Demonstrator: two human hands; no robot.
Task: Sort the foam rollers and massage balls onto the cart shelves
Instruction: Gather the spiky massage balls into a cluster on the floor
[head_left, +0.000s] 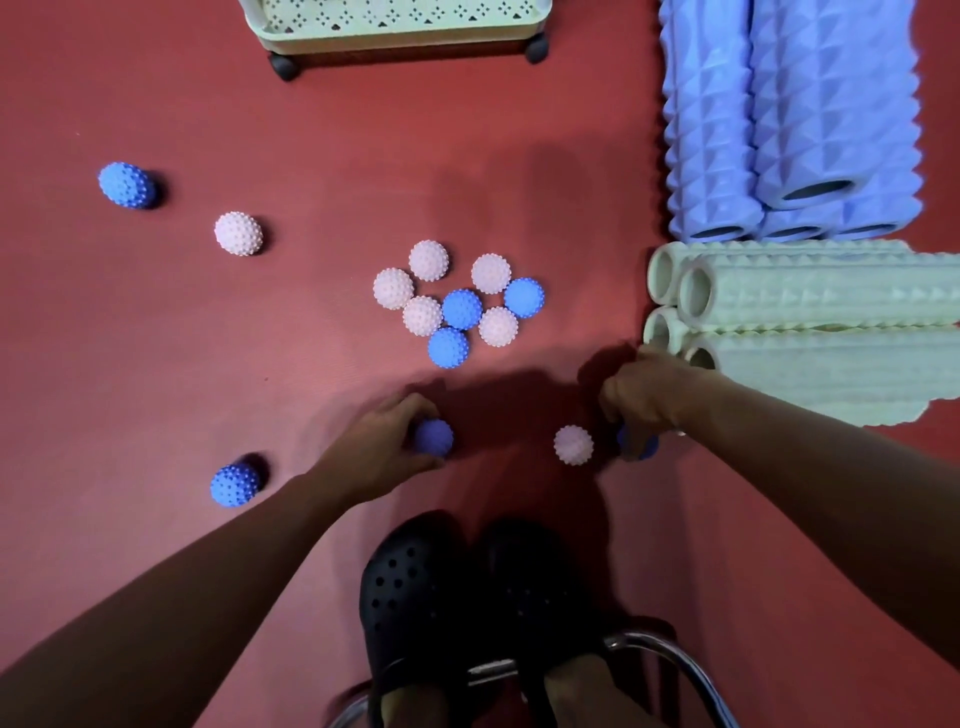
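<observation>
Blue balls (434, 437) in both hands (382, 444), pink ball (573, 445) between.

cart (395, 31) cut off by the top edge, only its lowest tray showing. blue ball (641, 446) mostly hidden under the right hand (644, 395). green rollers (831, 301) and purple rollers (789, 104) clipped at the right.

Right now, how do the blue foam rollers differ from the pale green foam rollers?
The blue foam rollers lie pointing away from the person, toward the top of the view; the pale green foam rollers lie crosswise, nearer the right hand. The blue ones look thicker. Both are stacked, hollow and textured, lying on the red floor.
</observation>
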